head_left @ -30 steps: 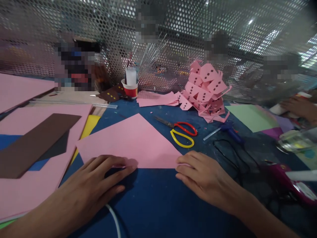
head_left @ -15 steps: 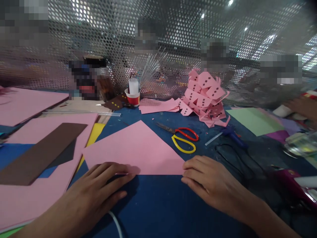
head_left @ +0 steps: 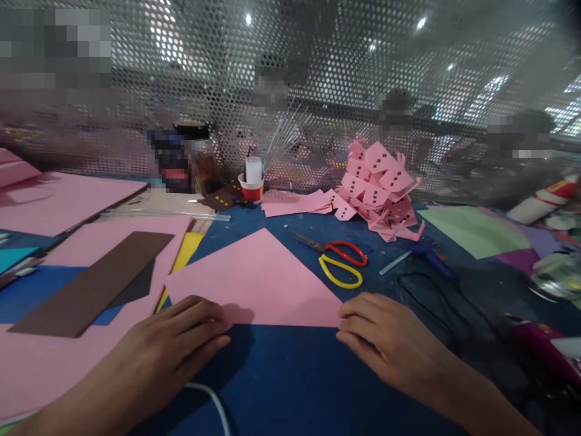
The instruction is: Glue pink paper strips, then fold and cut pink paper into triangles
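Several bent fingers of the left hand (head_left: 175, 339) contact the near edge of the pink sheet (head_left: 261, 278), which lies on the table (head_left: 290, 381). The right hand (head_left: 384, 336) curls at the sheet's right corner. Whether either hand grips it cannot be determined. Scissors (head_left: 324, 247) lie beside the sheet; a glue gun (head_left: 436, 261) lies farther right.

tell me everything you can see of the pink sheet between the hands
The pink sheet looks like plain, unmarked paper. It lies on the blue tabletop, a blunt corner pointing away and a straight edge nearest the person. The left hand touches that edge's left part, the right hand its right corner. Whether it is folded, I cannot tell.
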Available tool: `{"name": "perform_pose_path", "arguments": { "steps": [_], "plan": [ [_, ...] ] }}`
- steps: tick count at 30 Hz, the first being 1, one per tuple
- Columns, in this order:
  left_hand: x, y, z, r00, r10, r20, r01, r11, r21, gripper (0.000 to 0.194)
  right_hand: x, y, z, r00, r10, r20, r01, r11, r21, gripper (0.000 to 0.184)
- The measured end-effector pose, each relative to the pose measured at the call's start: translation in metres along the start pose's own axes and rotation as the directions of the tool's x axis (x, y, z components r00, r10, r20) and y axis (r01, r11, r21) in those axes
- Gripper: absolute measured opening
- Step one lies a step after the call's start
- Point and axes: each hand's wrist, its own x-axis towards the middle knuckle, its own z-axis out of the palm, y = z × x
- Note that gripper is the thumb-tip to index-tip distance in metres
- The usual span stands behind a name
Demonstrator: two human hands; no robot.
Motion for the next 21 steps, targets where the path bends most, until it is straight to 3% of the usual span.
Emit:
{"name": "perform_pose_path", "arguments": {
  "steps": [9,21],
  "plan": [
    [-0.002,0.002,-0.009,0.999,0.039,0.004,-0.04,0.986,0.159,0.025,0.0,0.001,-0.001,0.999,-0.031,-0.014,0.031,0.999,-0.006,0.021],
    [-0.008,0.008,-0.014,0.998,-0.026,0.048,0.012,0.964,0.265,0.039,0.002,0.001,-0.001,0.997,-0.042,-0.059,0.042,0.999,-0.002,0.023]
  ]
}}
